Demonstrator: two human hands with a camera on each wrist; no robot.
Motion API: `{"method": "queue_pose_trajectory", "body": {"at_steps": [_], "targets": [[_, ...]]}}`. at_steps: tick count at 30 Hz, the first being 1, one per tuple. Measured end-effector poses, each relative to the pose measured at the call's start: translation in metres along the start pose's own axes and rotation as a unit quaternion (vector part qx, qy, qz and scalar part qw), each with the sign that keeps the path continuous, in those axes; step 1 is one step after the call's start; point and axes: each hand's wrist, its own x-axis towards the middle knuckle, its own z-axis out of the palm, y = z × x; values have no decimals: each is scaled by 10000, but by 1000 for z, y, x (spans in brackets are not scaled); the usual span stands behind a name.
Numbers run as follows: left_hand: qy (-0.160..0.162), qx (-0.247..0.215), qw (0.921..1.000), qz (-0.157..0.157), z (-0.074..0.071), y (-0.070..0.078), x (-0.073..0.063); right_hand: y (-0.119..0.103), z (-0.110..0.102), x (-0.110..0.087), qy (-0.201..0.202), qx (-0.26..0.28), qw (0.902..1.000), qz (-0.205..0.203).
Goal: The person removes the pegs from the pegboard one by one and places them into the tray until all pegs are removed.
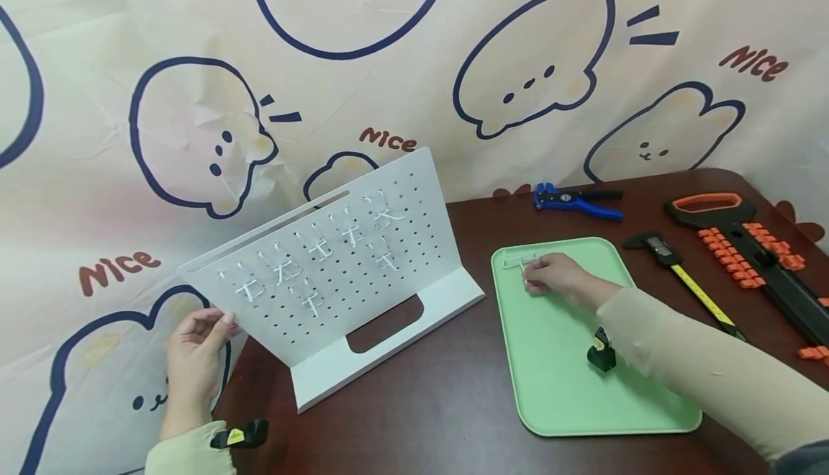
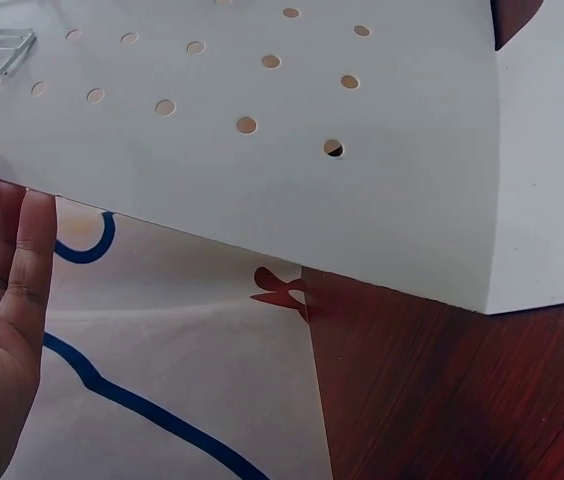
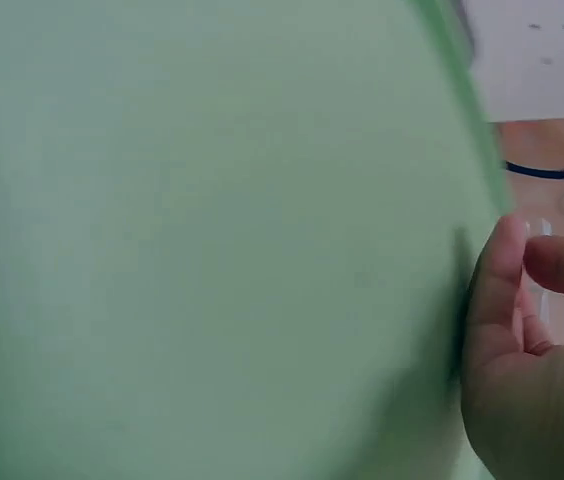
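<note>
A white pegboard stand (image 1: pixel 352 273) stands tilted on the table, with several white wire hooks (image 1: pixel 320 248) fixed in its holes. My left hand (image 1: pixel 194 360) pinches its left side edge between thumb and fingers; the left wrist view shows the fingers (image 2: pixel 32 235) behind the board. Over the far left corner of the light green tray (image 1: pixel 563 360), my right hand (image 1: pixel 557 276) pinches a white wire hook (image 1: pixel 518 260) at fingertip level. In the right wrist view, thumb and finger close on a pale piece (image 3: pixel 544 235), partly hidden by the fingers.
Behind the tray lies a blue wire stripper (image 1: pixel 573 201). Right of the tray are a digital caliper (image 1: pixel 663 250) with a yellow scale and a black tool rack (image 1: pixel 764 259) with orange clips. A printed cloth (image 1: pixel 401 86) hangs behind the dark wooden table (image 1: pixel 440 388).
</note>
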Motion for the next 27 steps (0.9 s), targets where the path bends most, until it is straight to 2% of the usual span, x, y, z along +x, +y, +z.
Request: {"method": "queue_pose_trajectory", "body": {"at_steps": [5, 18, 27], "targets": [[2, 9, 10000, -36, 1, 1, 0, 0, 5, 2, 80, -180, 9997, 131], [-62, -26, 10000, 61, 1, 1, 0, -6, 10, 9, 135, -573, 9982, 99], [-72, -62, 9999, -36, 1, 3, -1, -10, 13, 6, 104, -821, 9965, 65]]}}
